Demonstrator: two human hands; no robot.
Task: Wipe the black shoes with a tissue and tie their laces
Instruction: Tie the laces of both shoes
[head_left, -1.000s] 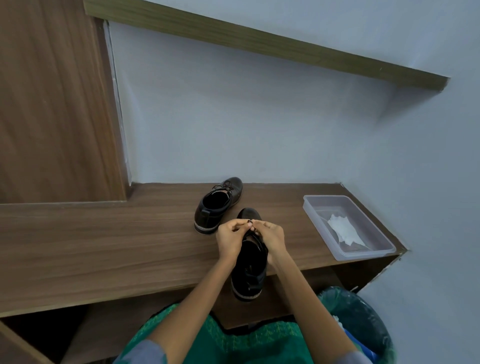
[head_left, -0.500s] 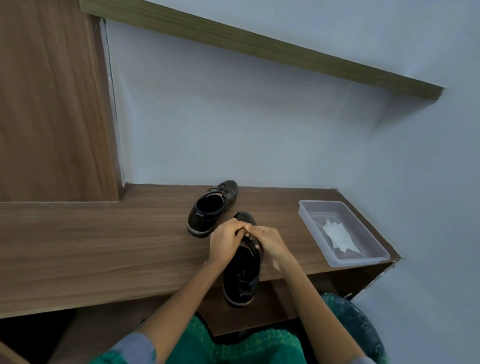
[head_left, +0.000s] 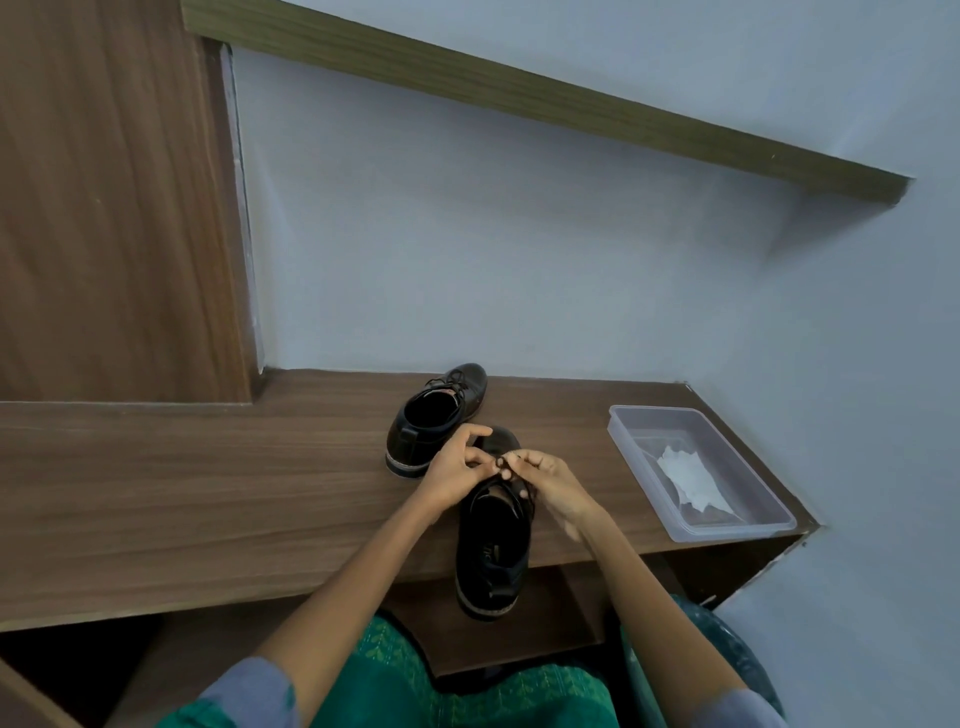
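Wooden shelf (head_left: 208, 493) set against a pale wall; near shoe (head_left: 493, 551) is the landmark, its heel overhanging the front edge. 2nd shoe (head_left: 436, 415) just behind-left of it. Clear tray (head_left: 769, 530) to its right holds a tissue (head_left: 685, 475). Left hand (head_left: 457, 467) and right hand (head_left: 550, 480) pinch the laces (head_left: 511, 475) above its tongue; knot too small to resolve.

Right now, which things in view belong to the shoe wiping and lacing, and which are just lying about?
In the job:
- near shoe, heel past the desk edge
- its laces, pinched by left hand and right hand
- far shoe
- tissue in clear tray

Lying about:
- green-lined bin, lower right
- wall shelf
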